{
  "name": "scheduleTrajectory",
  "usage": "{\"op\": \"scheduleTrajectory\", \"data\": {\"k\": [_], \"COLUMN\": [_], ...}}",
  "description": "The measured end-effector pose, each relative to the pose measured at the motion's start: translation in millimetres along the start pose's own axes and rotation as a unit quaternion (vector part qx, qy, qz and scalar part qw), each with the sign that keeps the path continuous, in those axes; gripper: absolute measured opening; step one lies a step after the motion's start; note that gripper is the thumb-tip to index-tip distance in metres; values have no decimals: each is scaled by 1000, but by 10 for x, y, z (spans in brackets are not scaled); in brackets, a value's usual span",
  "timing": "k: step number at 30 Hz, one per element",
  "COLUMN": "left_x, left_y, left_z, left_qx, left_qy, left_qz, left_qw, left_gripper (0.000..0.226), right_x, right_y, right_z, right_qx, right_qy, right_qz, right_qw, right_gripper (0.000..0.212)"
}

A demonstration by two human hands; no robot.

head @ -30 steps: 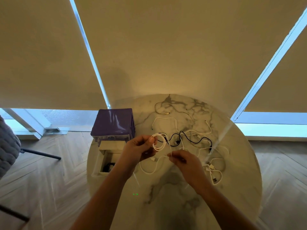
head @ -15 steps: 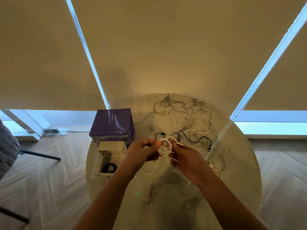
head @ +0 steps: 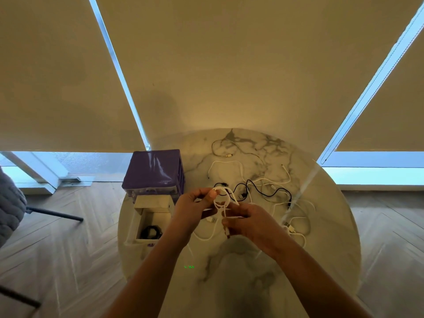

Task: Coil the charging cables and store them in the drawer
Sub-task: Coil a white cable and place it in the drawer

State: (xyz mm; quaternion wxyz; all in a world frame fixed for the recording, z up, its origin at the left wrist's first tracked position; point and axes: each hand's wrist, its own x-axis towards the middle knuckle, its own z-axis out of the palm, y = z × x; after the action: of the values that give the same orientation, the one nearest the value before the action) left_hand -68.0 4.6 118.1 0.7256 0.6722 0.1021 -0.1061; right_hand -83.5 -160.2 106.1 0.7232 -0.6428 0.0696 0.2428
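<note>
My left hand (head: 193, 208) pinches a small coil of white cable (head: 222, 201) above the round marble table (head: 252, 271). My right hand (head: 251, 222) grips the loose tail of the same cable just below the coil; the rest of it droops to the tabletop. A purple drawer unit (head: 153, 172) stands at the table's left edge, with its white bottom drawer (head: 146, 222) pulled out. A coiled black cable (head: 151, 232) lies inside it. A loose black cable (head: 263, 191) and several loose white cables (head: 296, 216) lie spread behind and right of my hands.
A thin grey cable (head: 221, 149) lies at the table's far side, near the drawn roller blinds (head: 229, 65). Wooden floor surrounds the table. A grey cushioned chair (head: 10, 207) with dark legs stands at the far left.
My right hand went up to the coil, then drew back down and right with the cable's tail. The coil in my left hand has gained a loop.
</note>
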Motion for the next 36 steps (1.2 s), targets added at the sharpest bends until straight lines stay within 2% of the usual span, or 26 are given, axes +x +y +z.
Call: {"op": "scheduleTrajectory", "data": {"k": [4,11,14,18,20,24,28,31,36], "left_x": [32,50,68,45,33,32,-13,-28,-39], "left_y": [-29,-81,-75,-58,-60,-48,-59,-54,-23], "left_z": [-14,-13,-50,-75,-69,-41,13,15,-43], "left_qx": [-3,-44,-68,-68,-69,-58,-34,-16,-7], "left_qy": [9,39,53,34,21,5,-27,-35,-72], "left_qz": [0,15,10,5,3,4,16,13,-28], "left_qw": [1000,998,996,997,997,998,999,999,997], "left_gripper": [15,13,16,14,14,17,18,20,22], "right_x": [6,19,8,21,15,-19,-10,-20,-31], "right_y": [61,161,228,283,260,103,-59,-93,-74], "right_z": [-51,-84,-128,-157,-152,-25,62,24,-81], "right_qx": [-169,-347,-388,-389,-397,-317,-209,-173,-145], "right_qy": [31,73,83,106,93,42,105,107,112], "right_qz": [4,4,16,18,11,-25,-96,-119,-135], "right_qw": [985,935,918,915,913,947,967,972,974], "right_gripper": [24,18,18,23,23,49,24,6,9]}}
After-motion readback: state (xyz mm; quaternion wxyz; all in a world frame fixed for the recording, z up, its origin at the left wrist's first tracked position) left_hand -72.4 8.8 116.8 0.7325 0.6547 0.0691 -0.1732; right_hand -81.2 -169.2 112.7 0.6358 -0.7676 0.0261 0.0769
